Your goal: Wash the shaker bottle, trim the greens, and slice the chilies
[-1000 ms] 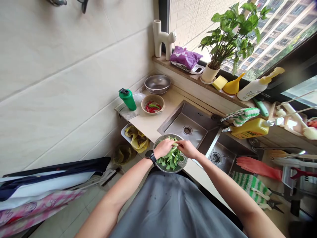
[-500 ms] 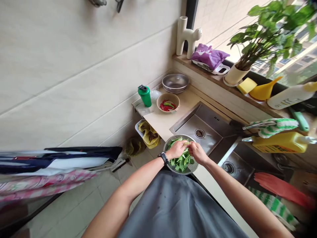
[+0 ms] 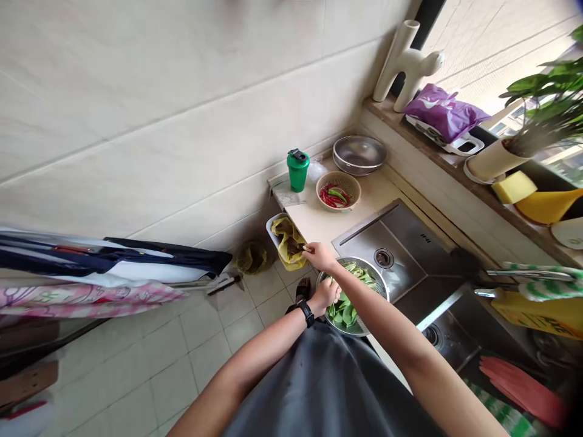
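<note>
A metal colander (image 3: 381,276) of green leafy vegetables (image 3: 348,312) sits in front of my body, by the counter's edge. My left hand (image 3: 325,294), with a black watch at the wrist, is closed at the colander's left side; what it grips is hidden. Crossing over it, my right hand (image 3: 320,256) reaches left to the bin (image 3: 274,229) lined with a yellow bag (image 3: 296,260). Its thumb and fingers are pinched together at the bag's right edge. A small pale bit shows at the fingertips, too small to name.
A beige basket (image 3: 355,200) of red and green peppers, a green shaker bottle (image 3: 298,173) and a steel bowl (image 3: 359,155) stand on the counter. Right of the colander is a double sink (image 3: 405,243). A second bin (image 3: 252,258) stands on the floor, left of the first.
My hands were together over the colander and are now apart. My right hand has crossed leftward over the left one to the yellow-lined bin. The view has turned left.
</note>
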`<state>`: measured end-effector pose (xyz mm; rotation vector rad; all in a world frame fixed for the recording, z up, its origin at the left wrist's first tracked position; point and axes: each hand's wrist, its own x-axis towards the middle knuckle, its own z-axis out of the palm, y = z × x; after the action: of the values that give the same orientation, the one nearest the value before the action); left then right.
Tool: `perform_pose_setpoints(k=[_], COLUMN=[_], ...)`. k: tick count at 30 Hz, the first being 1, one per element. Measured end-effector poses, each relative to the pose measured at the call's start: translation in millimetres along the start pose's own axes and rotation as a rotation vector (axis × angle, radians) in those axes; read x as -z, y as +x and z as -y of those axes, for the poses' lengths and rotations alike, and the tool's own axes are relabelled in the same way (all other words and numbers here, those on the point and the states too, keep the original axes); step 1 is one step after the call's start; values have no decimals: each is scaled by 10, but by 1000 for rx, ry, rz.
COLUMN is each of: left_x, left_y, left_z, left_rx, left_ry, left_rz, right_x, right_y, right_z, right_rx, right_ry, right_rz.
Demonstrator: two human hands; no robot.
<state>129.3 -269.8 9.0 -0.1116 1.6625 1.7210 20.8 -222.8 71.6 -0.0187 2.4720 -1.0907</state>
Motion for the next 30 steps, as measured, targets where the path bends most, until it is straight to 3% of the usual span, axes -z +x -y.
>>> perform_pose_setpoints(k=[2, 5, 8, 10, 13, 16, 19, 25, 30], left_x=[37, 86, 112, 113, 93, 55, 14, 22, 79], left_y=[-5, -7, 5, 25, 57, 77, 89, 113, 129], left_z=[11, -17, -77, -114, -150, -173, -200, -209, -145], left_rx=[49, 150, 170, 134, 62, 1, -55, -144, -253], left_ry=[-75, -193, -202, -171, -82, 60, 193, 400, 572], left_rz=[7, 47, 59, 68, 98, 74, 35, -31, -42], right_x=[-38, 157, 524, 699, 710, 528, 391, 378, 362], right_y=[192, 100, -399, -810, -1234, -1278, -1124, -1060, -1172], right_z=[76, -186, -754, -1134, -1494, -1545, -1424, -1367, -1511], right_rx=[-49, -75, -101, -150, -137, -81, -97, -177, -110], right_ry=[-125, -61, 41, -29, -205, -334, -406, -503, -440], right_rz=[29, -93, -317, -439, -391, -275, -263, -114, -134])
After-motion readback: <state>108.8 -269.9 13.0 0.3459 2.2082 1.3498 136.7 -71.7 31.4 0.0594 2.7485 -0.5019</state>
